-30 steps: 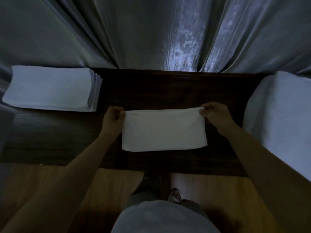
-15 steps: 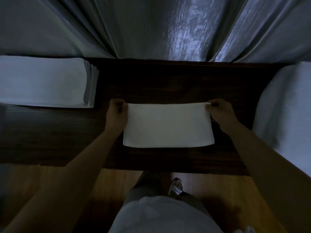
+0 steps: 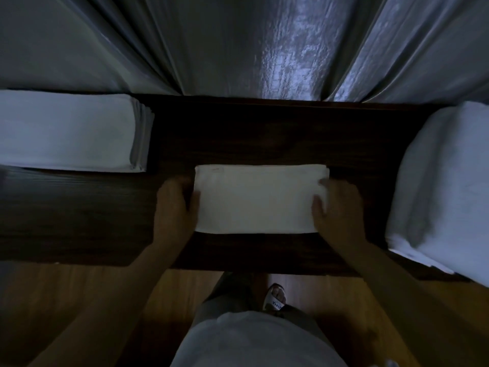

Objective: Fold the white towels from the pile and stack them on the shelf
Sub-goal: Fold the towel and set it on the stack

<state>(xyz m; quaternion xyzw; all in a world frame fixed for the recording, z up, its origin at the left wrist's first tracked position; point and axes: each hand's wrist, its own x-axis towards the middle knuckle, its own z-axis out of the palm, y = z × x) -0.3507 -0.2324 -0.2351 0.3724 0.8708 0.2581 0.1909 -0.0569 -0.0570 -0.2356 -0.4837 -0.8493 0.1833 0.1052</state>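
1. Folded towel (image 3: 254, 200) flat at mid surface (image 3: 264, 133), nearer the front edge than the back.
2. Left hand (image 3: 176, 207) against the towel's left end, right hand (image 3: 340, 210) on its right end.
3. Stack of folded towels (image 3: 68, 131) at far left on the surface, well apart from the folded towel.
4. Unfolded pile (image 3: 447, 181) at far right, overhanging the front edge.
5. Curtain (image 3: 238, 43) behind the surface.
6. Floor (image 3: 79, 292) below and in front, a sandalled foot (image 3: 275, 298) on it.
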